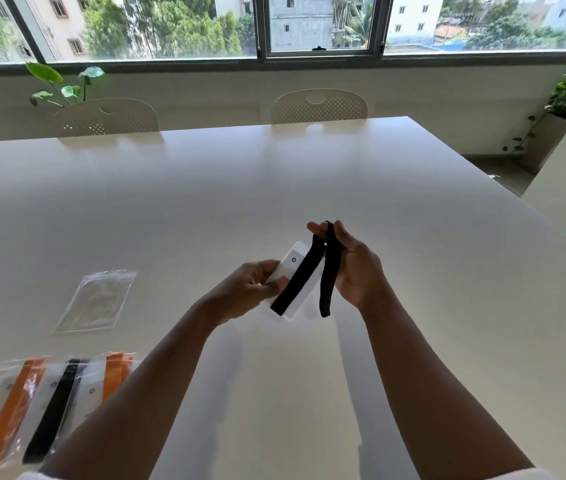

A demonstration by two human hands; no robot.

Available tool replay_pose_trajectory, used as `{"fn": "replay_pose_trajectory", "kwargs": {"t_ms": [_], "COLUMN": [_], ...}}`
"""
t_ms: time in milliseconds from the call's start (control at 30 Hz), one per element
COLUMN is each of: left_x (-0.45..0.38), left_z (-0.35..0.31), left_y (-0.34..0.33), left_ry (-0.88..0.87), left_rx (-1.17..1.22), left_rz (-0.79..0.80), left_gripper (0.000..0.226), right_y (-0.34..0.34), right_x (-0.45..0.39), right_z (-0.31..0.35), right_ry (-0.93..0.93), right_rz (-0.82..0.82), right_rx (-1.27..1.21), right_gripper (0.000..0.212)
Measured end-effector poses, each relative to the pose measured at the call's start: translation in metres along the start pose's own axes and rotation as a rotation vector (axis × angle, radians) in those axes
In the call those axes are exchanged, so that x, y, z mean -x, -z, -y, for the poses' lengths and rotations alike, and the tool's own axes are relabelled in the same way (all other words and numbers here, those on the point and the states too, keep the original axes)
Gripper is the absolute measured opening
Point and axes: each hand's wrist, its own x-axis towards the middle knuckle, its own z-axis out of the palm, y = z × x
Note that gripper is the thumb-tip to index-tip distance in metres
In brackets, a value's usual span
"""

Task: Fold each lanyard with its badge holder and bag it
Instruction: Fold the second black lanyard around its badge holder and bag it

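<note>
Lanyard folding at a white table, hands raised above the top.

Bagged lanyards [42, 407], orange and black, lie at the near left edge of the table [413, 209]; an empty clear bag [96, 301] lies flat just beyond them. Left hand [246, 292] pinches the white badge holder [293, 278] by its left edge, thumb on top. Black lanyard [300, 277] crosses the holder's face and loops up over the fingers of the right hand [352, 268], which curl round the strap, its free loop hanging below.
</note>
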Motion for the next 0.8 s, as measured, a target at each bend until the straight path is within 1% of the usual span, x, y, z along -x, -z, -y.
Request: {"fn": "replay_pose_trajectory", "kwargs": {"t_ms": [133, 267, 367, 433, 500, 533, 567, 667, 733, 800], "left_x": [0.000, 0.000, 0.001, 0.001, 0.001, 0.001, 0.001, -0.006, -0.011, -0.015], "left_z": [0.002, -0.001, -0.003, -0.003, -0.006, -0.009, -0.012, -0.019, -0.022, -0.023], "left_y": [-0.001, -0.002, -0.003, -0.005, -0.007, -0.008, -0.008, -0.006, -0.004, -0.003], "left_ry": [0.018, 0.006, -0.019, -0.032, -0.055, -0.069, -0.085, -0.113, -0.116, -0.116], "left_rx": [0.004, 0.014, 0.046, 0.074, 0.094, 0.109, 0.128, 0.166, 0.210, 0.251], "left_rz": [-0.006, -0.014, 0.013, 0.013, -0.027, -0.057, -0.087, -0.201, -0.261, -0.300], "left_gripper": [0.030, 0.031, 0.036, 0.038, 0.034, 0.030, 0.027, 0.029, 0.027, 0.034], "right_y": [-0.002, 0.000, 0.007, 0.010, 0.010, 0.010, 0.009, 0.006, 0.004, 0.002], "right_x": [-0.004, -0.005, -0.006, -0.005, -0.004, -0.003, -0.002, 0.003, 0.006, 0.009], "right_z": [0.005, 0.004, -0.004, -0.012, -0.018, -0.021, -0.023, -0.029, -0.033, -0.035], "right_ry": [0.058, 0.091, 0.043, 0.004, -0.005, -0.017, -0.034, -0.086, -0.114, -0.130], "right_rz": [-0.035, -0.031, -0.048, -0.089, -0.148, -0.151, -0.116, 0.036, 0.116, 0.190], "right_rx": [0.074, 0.134, 0.143, 0.146, 0.138, 0.114, 0.084, 0.033, 0.051, 0.106], "right_gripper": [0.025, 0.025, 0.024, 0.021, 0.021, 0.023, 0.026, 0.037, 0.032, 0.024]}}
